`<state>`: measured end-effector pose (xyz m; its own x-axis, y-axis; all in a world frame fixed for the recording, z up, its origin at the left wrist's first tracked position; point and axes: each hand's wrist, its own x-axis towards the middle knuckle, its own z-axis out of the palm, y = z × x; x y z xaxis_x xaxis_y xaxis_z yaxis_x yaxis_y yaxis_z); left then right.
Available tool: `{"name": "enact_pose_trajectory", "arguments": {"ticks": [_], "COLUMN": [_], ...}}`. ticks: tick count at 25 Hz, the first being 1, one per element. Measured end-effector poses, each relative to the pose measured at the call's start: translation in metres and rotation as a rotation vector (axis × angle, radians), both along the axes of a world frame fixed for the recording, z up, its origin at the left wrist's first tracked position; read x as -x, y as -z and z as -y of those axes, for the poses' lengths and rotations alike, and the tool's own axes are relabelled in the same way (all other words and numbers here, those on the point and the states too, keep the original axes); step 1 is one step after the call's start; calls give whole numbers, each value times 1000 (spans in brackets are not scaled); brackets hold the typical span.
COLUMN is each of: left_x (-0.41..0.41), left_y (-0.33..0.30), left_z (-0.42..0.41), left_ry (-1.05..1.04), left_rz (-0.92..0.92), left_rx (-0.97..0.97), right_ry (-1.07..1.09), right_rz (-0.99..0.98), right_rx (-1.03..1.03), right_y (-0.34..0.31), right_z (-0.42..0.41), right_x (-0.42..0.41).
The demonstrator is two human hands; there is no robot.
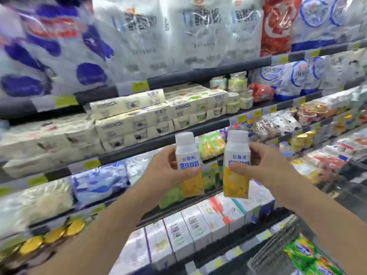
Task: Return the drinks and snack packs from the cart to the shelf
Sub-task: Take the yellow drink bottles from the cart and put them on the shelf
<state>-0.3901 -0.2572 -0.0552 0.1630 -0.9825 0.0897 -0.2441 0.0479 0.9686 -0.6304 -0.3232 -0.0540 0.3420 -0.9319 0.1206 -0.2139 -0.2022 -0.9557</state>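
I hold two matching yoghurt drink cartons upright in front of the dairy shelf [162, 140]. Each is white on top with blue writing, yellow below, and has a white cap. My left hand [168, 167] grips the left carton [190, 179] around its middle. My right hand [256, 165] grips the right carton [236, 175], thumb across its front. The cartons stand side by side, a small gap between them, level with the third shelf rail. The wire cart [278, 247] sits at the lower right with green snack packs [303, 253] in it.
Shelves run from left to right and recede rightward. Large white milk bags [198, 32] fill the top row. Cream multipack boxes [151, 116] lie below them. White cartons [190, 229] line a lower shelf under my hands. Yellow price tags dot the rails.
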Motion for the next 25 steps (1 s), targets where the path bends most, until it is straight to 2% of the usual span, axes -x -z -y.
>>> {"name": "enact_pose_trajectory", "arguments": {"ticks": [7, 15, 19, 25], "left_x": [-154, -348, -416, -474], "left_y": [-32, -42, -41, -29], "left_z": [-168, -349, -384, -357], "left_ry": [-341, -602, -694, -733], "left_rz": [45, 125, 114, 87], "left_rx": [27, -14, -33, -40], "right_ry": [-343, -619, -671, -713], "right_rz": [-31, 2, -28, -32], "right_rx": [103, 69, 54, 39], "right_y": [-39, -45, -40, -35], "right_z": [-91, -226, -258, -240], "right_x": [-191, -435, -518, -584]}}
